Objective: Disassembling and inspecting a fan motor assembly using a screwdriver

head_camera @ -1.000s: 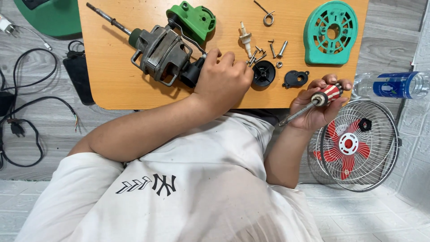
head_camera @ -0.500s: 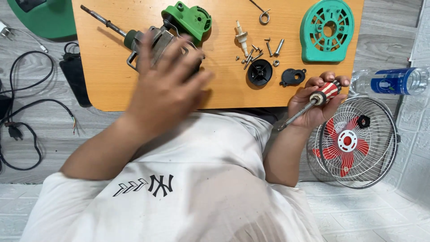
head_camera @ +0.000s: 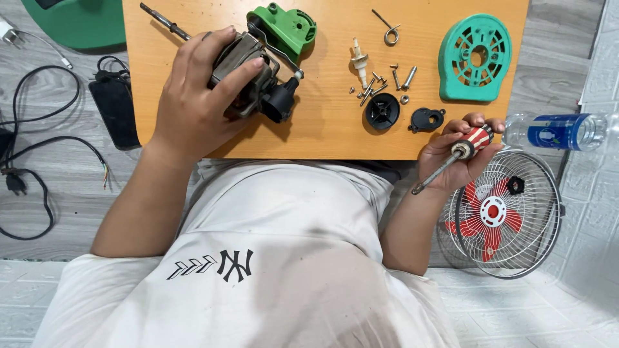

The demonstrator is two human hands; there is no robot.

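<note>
Metal fan motor (head_camera: pixel 248 77) under left hand (head_camera: pixel 196 103), gripped on table (head_camera: pixel 322 138); right hand (head_camera: pixel 454 154) clamps screwdriver (head_camera: pixel 461 154), well apart.

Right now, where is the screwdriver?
In the head view, the screwdriver is in the right hand, just off the table's near right edge, above the fan guard.

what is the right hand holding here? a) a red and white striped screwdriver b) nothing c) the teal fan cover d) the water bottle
a: the right hand is closed around the red and white striped screwdriver at the table's edge, its shaft pointing down and left, while the left hand rests on the fan motor.
</note>
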